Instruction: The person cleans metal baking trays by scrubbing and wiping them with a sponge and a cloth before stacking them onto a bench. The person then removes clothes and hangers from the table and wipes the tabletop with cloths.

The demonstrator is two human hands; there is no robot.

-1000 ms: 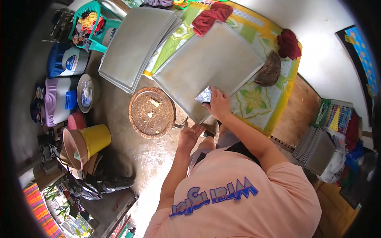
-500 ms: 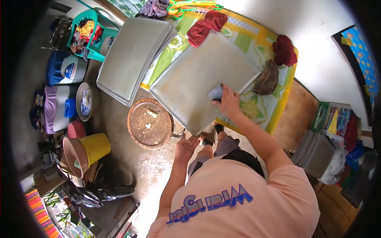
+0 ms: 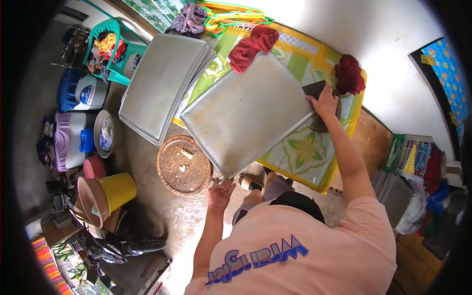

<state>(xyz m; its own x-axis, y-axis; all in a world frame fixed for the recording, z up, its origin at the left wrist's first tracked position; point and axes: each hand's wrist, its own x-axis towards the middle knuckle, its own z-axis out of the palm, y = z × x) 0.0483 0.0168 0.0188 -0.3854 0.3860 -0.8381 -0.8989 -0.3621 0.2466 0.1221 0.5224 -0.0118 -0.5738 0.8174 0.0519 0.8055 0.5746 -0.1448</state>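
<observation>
The tabletop (image 3: 305, 153), under its green, white and yellow cover, carries my broad metal tray (image 3: 248, 115), which juts past the near edge. Left of it lies a stack of similar trays (image 3: 162, 83); below, a round brown pan (image 3: 183, 169) holds pale scraps. A red cloth (image 3: 253, 48) overlaps my tray's far corner. My hands are apart: my right hand (image 3: 324, 102) grips a dark flat piece (image 3: 313, 89) by the tray's right corner; my left hand (image 3: 220, 194) is at the near corner, its grip unclear.
</observation>
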